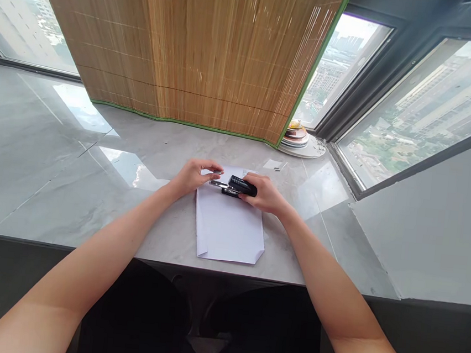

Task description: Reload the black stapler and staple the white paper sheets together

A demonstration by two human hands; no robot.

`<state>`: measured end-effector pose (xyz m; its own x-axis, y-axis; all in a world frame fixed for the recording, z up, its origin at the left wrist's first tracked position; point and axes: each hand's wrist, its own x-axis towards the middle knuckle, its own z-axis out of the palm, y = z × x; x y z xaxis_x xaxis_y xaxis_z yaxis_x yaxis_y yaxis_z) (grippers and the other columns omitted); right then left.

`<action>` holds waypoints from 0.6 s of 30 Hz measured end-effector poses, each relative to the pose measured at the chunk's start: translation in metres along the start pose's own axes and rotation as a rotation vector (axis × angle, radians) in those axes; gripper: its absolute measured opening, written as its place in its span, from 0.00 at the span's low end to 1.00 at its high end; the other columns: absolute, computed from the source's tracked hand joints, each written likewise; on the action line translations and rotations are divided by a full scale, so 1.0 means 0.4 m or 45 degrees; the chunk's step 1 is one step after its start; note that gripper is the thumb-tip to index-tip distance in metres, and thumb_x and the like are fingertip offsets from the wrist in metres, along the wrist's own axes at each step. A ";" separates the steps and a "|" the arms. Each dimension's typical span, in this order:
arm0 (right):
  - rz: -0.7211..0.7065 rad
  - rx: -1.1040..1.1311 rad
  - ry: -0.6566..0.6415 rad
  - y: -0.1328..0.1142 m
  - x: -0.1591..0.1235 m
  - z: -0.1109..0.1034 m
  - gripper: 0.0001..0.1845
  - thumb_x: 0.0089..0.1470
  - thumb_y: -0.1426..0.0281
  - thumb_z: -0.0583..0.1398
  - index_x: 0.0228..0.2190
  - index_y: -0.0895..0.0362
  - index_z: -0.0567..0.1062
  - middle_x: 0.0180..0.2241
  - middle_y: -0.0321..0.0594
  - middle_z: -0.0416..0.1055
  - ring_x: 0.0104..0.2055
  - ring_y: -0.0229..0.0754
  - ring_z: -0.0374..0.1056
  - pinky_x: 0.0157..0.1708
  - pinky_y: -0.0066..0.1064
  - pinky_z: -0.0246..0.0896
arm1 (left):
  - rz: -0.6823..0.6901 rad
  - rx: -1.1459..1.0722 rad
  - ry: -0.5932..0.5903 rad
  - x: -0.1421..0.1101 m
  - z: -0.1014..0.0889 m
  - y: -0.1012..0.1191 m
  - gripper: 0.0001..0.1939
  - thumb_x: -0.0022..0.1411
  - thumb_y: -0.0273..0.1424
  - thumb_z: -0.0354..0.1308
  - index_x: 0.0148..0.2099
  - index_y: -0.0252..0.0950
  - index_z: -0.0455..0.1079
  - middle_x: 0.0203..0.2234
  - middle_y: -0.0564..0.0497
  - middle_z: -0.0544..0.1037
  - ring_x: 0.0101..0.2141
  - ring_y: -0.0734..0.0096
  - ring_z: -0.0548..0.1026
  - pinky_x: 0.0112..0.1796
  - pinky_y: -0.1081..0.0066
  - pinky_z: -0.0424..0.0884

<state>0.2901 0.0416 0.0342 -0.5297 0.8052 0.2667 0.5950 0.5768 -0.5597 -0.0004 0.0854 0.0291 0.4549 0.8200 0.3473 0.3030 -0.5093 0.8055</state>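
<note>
My right hand (pixel 264 193) is wrapped around a black stapler (pixel 243 186) above a stack of white paper (pixel 230 226). The stapler is opened up, and its metal magazine sticks out to the left. Close to that magazine, the thumb and fingertips of my left hand (pixel 196 176) pinch a small dark-grey piece (pixel 218 172), which looks like a strip of staples. The paper lies flat on the grey counter, with its lower corners bent.
A bamboo blind (pixel 214 52) with a green edge hangs down behind the paper. Stacked plates (pixel 301 144) stand by the right window. A small silvery strip (pixel 277 169) and a pale scrap (pixel 272 163) lie on the counter (pixel 92 196) right of the paper.
</note>
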 end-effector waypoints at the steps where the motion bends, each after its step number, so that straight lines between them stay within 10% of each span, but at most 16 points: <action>1: 0.002 0.001 0.006 -0.001 0.000 0.000 0.08 0.54 0.68 0.66 0.33 0.53 0.71 0.34 0.38 0.72 0.36 0.45 0.67 0.37 0.34 0.55 | -0.011 0.013 -0.025 0.000 0.002 0.002 0.18 0.66 0.48 0.70 0.46 0.40 0.86 0.44 0.46 0.89 0.49 0.53 0.85 0.58 0.55 0.77; 18: 0.016 0.016 -0.014 -0.001 0.001 0.001 0.09 0.55 0.68 0.66 0.33 0.53 0.69 0.36 0.39 0.72 0.38 0.45 0.66 0.38 0.35 0.55 | -0.022 0.015 -0.241 -0.003 0.019 0.009 0.14 0.62 0.44 0.70 0.45 0.42 0.88 0.44 0.47 0.89 0.48 0.53 0.85 0.52 0.59 0.79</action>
<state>0.2892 0.0417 0.0342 -0.5292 0.8105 0.2510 0.5939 0.5652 -0.5726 0.0067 0.0806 0.0279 0.5988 0.7654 0.2358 0.3214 -0.4993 0.8046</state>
